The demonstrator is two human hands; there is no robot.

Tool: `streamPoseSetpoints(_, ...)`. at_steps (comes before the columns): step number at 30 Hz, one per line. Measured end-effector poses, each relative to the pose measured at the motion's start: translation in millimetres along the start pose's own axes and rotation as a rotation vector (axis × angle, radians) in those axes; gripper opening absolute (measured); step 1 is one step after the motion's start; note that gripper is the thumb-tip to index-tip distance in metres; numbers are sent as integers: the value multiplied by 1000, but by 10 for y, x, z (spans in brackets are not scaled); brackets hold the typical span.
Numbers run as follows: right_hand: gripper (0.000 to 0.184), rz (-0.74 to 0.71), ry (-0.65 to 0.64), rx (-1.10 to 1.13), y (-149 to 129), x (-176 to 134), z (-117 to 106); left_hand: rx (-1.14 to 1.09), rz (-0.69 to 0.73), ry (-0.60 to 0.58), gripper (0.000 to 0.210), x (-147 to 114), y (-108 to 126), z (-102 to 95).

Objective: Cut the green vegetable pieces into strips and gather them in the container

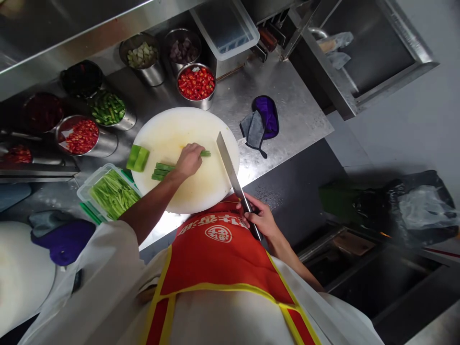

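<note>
Tub (84, 192) holds green strips (115, 194); left grip (189, 160) pinches green pieces (206, 154), right grip (261, 218) holds knife (232, 170).

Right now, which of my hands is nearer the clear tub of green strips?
Left. Your left hand is over the white board, right of the tub; your right hand is farther right, off the board, gripping the knife.

The knife (233, 171), long and silvery with a dark handle, is gripped in the right hand (259, 218), its tip pointing toward 11 o'clock, the blade over the 3 o'clock side of the round white board (201, 191). Green pieces (205, 153), mostly hidden by the left hand (189, 160) pinching them, poke out toward 3 o'clock. Darker green strips (161, 171) lie side by side toward 8 o'clock.
</note>
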State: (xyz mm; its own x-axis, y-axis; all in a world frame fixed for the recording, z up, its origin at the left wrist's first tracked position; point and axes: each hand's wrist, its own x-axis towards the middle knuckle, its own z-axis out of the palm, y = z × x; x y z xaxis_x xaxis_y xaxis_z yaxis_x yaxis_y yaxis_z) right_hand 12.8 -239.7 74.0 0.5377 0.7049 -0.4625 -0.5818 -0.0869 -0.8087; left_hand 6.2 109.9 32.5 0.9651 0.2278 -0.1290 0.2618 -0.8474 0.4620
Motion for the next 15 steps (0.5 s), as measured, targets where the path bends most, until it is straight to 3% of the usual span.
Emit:
streamPoseSetpoints(3, 71, -19, 15, 12, -5, 3, 4, 27, 41, -1, 39, 297, -126, -107)
streamPoseSetpoints(6, 71, -13, 24, 24, -7, 10, 7, 45, 19, -8, 40, 417, -161, -96)
streamPoseSetpoints(12, 72, 0, 23, 27, 13, 47, -2, -11, -127, 214, 54, 225, 21, 194)
streamPoseSetpoints(15, 70, -15, 40, 23, 20, 70, -19, -98, -232, 317, 73, 250, 133, 374)
